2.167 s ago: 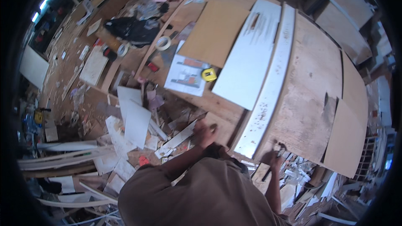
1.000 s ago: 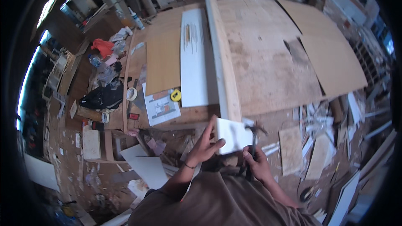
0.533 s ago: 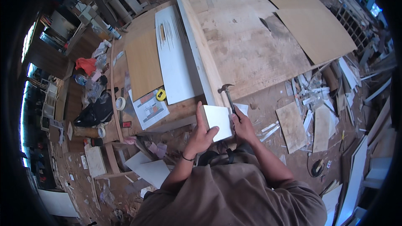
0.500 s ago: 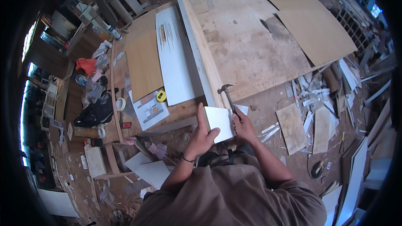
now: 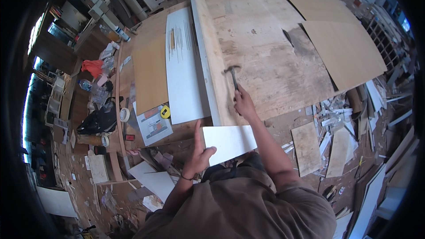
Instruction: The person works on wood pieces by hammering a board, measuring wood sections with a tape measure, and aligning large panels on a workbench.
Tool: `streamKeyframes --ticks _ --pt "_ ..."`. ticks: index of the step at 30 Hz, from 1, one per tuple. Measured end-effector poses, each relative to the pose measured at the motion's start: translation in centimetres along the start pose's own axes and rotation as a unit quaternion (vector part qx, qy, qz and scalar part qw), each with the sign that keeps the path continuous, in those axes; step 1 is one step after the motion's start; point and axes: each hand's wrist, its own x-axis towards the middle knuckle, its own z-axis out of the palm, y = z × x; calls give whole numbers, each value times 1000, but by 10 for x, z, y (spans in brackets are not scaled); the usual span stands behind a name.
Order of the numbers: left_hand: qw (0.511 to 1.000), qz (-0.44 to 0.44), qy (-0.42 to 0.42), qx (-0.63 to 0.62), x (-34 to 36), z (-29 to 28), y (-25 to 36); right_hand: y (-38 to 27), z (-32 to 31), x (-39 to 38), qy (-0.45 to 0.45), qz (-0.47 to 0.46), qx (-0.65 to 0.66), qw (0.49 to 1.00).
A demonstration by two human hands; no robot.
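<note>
My left hand (image 5: 201, 156) is closed on the left edge of a white-faced board (image 5: 230, 142), its thumb on the white face. The board lies at the near end of a long wooden beam-like panel (image 5: 213, 53); whether they touch I cannot tell. My right hand (image 5: 244, 103) grips the handle of a claw hammer (image 5: 234, 78). The hammer's head is over the near part of the long panel, slightly blurred. Beneath and left of the long panel is a white sheet (image 5: 181, 79) with several thin dark strips on it.
The big wooden worktable (image 5: 261, 48) carries brown sheets (image 5: 345, 53) at the right and a tan sheet (image 5: 152, 75) at the left. Near its left corner are a yellow tape measure (image 5: 165, 112) and a printed drawing (image 5: 152, 128). Offcuts (image 5: 306, 148) litter the floor.
My right hand has moved up and away from me with the hammer, off the white board and over the long panel. The white board in my left hand has shifted slightly nearer and turned.
</note>
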Motion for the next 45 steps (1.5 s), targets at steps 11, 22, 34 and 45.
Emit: streamKeyframes --ticks 11,22,34,45 --pt "988 -50 64 129 0 6 5 27 45 136 44 -120 -41 991" --pt "952 -220 45 207 10 28 43 -37 58 349 92 -166 -9 982" --pt "950 -137 50 276 8 36 27 -38 76 427 16 -87 -47 995" --pt "957 -163 44 237 0 39 25 -80 81 389 -41 -43 38 998"
